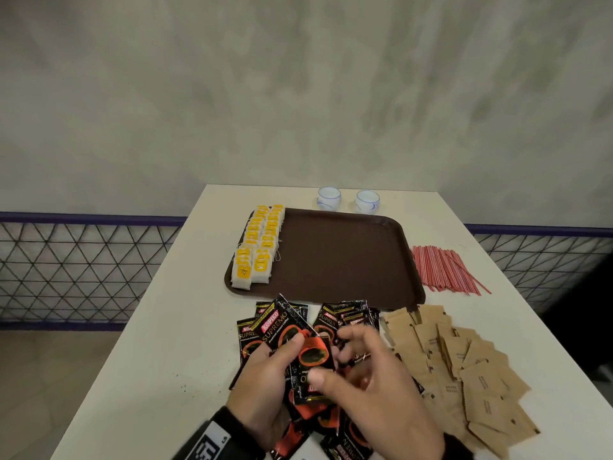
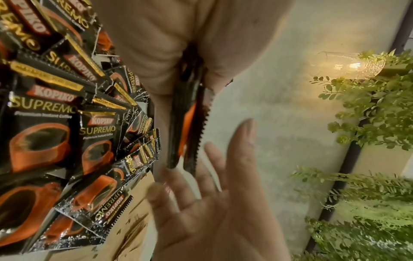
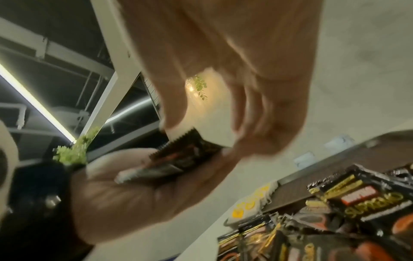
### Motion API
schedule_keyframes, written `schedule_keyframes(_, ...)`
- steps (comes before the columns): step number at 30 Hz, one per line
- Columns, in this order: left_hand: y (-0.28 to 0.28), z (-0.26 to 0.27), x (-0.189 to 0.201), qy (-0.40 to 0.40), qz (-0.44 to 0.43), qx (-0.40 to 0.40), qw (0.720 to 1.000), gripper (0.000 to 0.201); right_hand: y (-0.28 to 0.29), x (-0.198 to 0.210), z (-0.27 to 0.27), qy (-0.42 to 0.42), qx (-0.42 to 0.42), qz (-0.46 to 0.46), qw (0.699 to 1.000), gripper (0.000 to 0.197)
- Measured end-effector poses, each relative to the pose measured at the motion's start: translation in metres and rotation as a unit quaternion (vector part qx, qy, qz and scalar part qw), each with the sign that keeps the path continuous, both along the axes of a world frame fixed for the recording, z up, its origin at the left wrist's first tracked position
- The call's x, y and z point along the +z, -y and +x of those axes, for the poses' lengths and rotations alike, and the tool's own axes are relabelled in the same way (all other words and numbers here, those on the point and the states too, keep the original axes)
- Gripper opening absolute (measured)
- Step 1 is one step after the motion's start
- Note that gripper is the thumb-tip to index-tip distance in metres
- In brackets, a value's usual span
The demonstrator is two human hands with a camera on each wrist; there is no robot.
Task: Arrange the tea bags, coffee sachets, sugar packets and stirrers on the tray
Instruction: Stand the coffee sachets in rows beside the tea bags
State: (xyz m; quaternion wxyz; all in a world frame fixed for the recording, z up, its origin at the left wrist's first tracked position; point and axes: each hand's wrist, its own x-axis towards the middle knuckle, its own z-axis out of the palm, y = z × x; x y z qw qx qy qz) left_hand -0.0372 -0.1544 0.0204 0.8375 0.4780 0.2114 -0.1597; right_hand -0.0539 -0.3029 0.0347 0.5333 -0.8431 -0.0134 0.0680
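Observation:
My left hand (image 1: 282, 363) grips a fanned stack of black coffee sachets (image 1: 292, 330) above the loose sachet pile (image 1: 345, 317) at the table's front. My right hand (image 1: 361, 366) hovers beside the stack with fingers spread, its thumb touching the stack's lower edge. In the left wrist view the held sachets (image 2: 187, 123) show edge-on, with the right hand (image 2: 212, 203) flat-fingered beside them. The brown tray (image 1: 348, 260) holds two rows of yellow-tagged tea bags (image 1: 258, 250) along its left side. Brown sugar packets (image 1: 464, 370) lie to the right, red-striped stirrers (image 1: 444, 270) right of the tray.
Two small white cups (image 1: 329, 198) (image 1: 366, 200) stand behind the tray at the table's far edge. The white table (image 1: 172, 327) drops off on the left and right, with a netted railing (image 1: 83, 260) beyond. Most of the tray's surface is bare.

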Motion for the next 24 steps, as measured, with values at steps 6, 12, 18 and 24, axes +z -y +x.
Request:
schedule_keyframes(6, 0.012, 0.002, 0.002, 0.033, 0.073, 0.048, 0.996, 0.029, 0.005, 0.001, 0.014, -0.093, 0.020, 0.021, 0.995, 0.041)
schedule_keyframes(12, 0.005, 0.013, 0.011, 0.026, 0.078, 0.057, 0.995, 0.040, 0.024, 0.013, 0.037, -0.124, 0.038, 0.082, 0.988, 0.023)
schedule_keyframes(18, -0.003, 0.024, 0.009, 0.059, 0.029, -0.006, 0.998, 0.036, 0.021, 0.022, 0.060, -0.082, -0.020, 0.173, 0.981, 0.012)
schedule_keyframes(24, -0.036, 0.047, -0.019, -0.020, -0.069, -0.008, 0.997, 0.041, 0.041, 0.046, 0.123, -0.083, -0.001, 0.209, 0.974, 0.029)
